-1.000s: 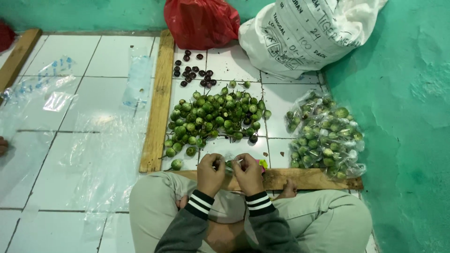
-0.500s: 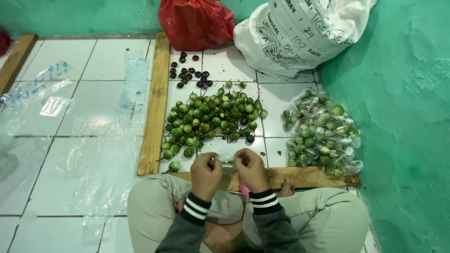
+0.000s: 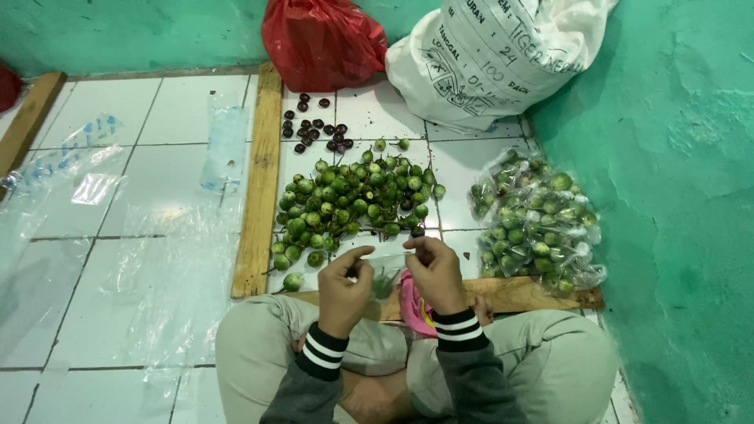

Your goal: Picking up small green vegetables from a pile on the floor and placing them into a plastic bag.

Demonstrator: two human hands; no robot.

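Left hand (image 3: 345, 283): grip pinched on the left edge of a small clear plastic bag (image 3: 385, 276).
Right hand (image 3: 434, 271): grip pinched on the bag's right edge.
Bag position: stretched between both grips, above the lap, with something small and green inside.
Behind: pile of small round green fruits (image 3: 353, 204) on the white tiled floor (image 3: 157, 235).
Right: filled clear bags of green fruits (image 3: 538, 224).

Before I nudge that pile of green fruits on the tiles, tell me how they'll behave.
The green fruits look small and round, so they would probably roll and scatter on the smooth tiled floor. The wooden slats on two sides might stop some. They look firm, likely not fragile.
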